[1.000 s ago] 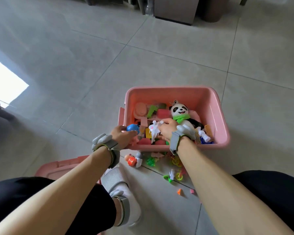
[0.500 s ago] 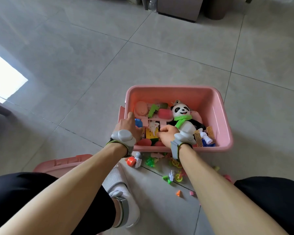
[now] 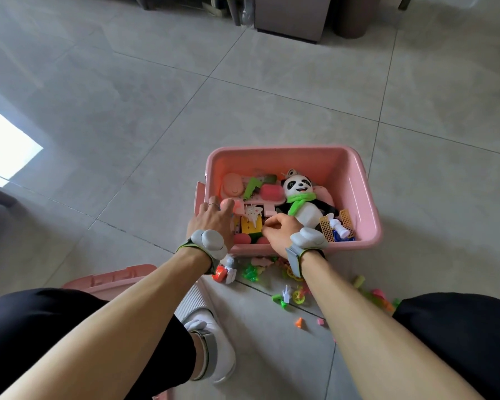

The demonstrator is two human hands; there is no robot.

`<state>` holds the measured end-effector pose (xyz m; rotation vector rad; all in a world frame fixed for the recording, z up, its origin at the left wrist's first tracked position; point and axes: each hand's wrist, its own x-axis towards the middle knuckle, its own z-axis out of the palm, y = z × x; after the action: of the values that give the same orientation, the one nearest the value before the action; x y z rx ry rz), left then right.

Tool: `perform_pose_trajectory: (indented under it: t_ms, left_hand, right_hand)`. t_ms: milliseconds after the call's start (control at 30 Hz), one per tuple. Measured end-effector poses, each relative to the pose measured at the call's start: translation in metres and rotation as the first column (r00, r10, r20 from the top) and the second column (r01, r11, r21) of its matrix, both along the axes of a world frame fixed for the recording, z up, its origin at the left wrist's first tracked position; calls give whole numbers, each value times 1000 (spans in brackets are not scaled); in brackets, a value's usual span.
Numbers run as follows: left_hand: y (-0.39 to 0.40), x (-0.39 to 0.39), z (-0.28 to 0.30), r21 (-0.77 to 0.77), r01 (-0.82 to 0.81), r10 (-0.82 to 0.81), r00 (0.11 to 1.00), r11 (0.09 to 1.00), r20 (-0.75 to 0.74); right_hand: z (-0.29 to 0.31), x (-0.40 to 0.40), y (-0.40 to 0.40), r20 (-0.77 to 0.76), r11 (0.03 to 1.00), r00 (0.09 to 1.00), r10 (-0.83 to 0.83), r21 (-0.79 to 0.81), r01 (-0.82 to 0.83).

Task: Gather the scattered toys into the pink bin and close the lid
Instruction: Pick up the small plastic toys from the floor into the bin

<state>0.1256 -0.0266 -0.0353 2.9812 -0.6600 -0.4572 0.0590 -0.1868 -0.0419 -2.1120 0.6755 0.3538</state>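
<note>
My left hand (image 3: 211, 219) lies flat, right (image 3: 280, 233) curled, seemingly empty; drop low into the bin (image 3: 370, 203).

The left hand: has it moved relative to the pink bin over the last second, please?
Yes. The left hand went from outside the pink bin's near-left corner, forward over the rim, fingers now spread inside.

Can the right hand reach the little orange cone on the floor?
Probably yes. The orange cone lies on bare floor beside the right forearm, with nothing covering it. The right hand is over the pink bin now and would have to pull back.
</note>
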Motion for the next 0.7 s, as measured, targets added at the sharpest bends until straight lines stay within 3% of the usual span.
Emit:
perform_pose_trajectory:
  t_ms: [133,333,600,700]
  left_hand:
    - [1,-6,1,84,89,-82,994,993,-77]
    - [4,4,-4,-143,1,7,998,990,55]
    - [-17,35,-33,172,92,-97,995,981,17]
    - [-21,35,-38,203,90,-105,992,975,68]
  right_hand:
    - [5,-7,1,4,999,999,35,-42,-35]
    - [6,-9,1,0,998,999,45,-47,-45]
    - [-1,-6,-5,-12,999,999,42,-27,-42]
    - [-5,-2,-7,-13,1000,1000,5,-4,-5]
